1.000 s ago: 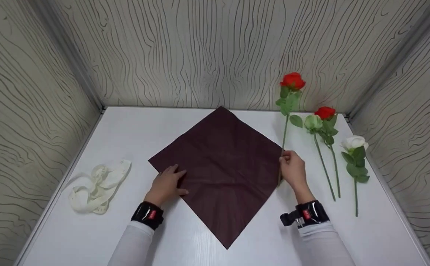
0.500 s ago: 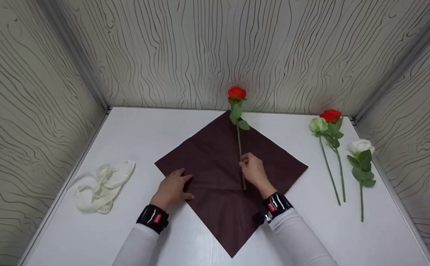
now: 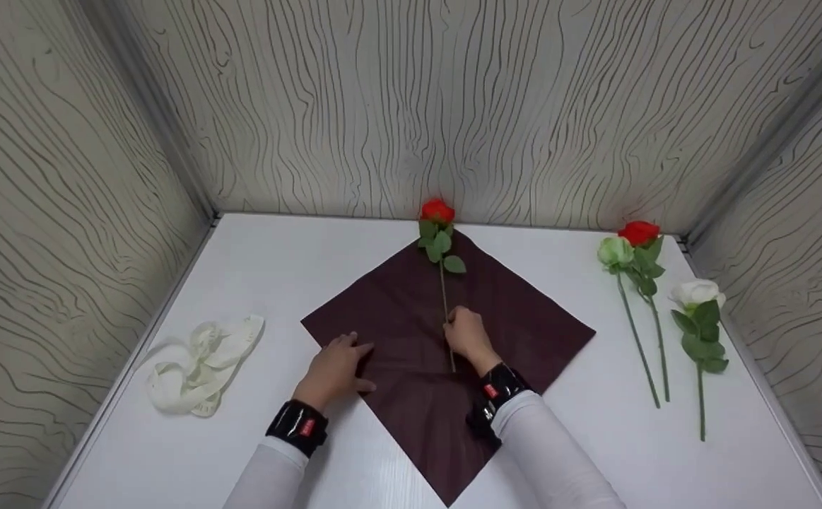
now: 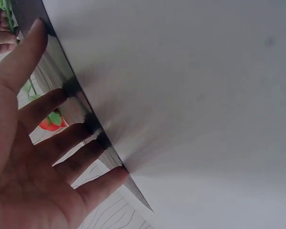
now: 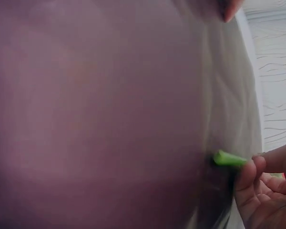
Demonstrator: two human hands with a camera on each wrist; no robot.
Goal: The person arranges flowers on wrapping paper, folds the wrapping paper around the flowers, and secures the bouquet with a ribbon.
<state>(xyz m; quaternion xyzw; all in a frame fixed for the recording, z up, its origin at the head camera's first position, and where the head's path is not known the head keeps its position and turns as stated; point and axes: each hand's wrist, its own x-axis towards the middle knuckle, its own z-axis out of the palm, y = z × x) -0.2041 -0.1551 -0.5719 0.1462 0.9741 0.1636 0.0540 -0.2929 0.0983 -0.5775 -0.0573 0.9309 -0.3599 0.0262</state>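
Note:
A dark maroon square sheet (image 3: 396, 318) lies on the white table, turned so one corner points at the wearer. My right hand (image 3: 468, 338) pinches the stem of a red rose (image 3: 437, 212) over the middle of the sheet. The bloom points to the far edge, and in the right wrist view the green cut end of the stem (image 5: 229, 159) juts past the fingertips. My left hand (image 3: 334, 371) rests on the sheet's left edge with fingers spread. In the left wrist view its fingertips (image 4: 115, 177) touch along that edge.
To the right lie a pale green rose (image 3: 615, 252), a second red rose (image 3: 639, 233) and a white rose (image 3: 697, 293). A loosely heaped cream ribbon (image 3: 202, 364) is at the left. Wood-patterned panels (image 3: 382, 106) enclose the table at the back and sides.
My right hand has carried the red rose leftward from the sheet's right corner to its middle and lowered it. The left hand stays at the left edge. The view has shifted slightly.

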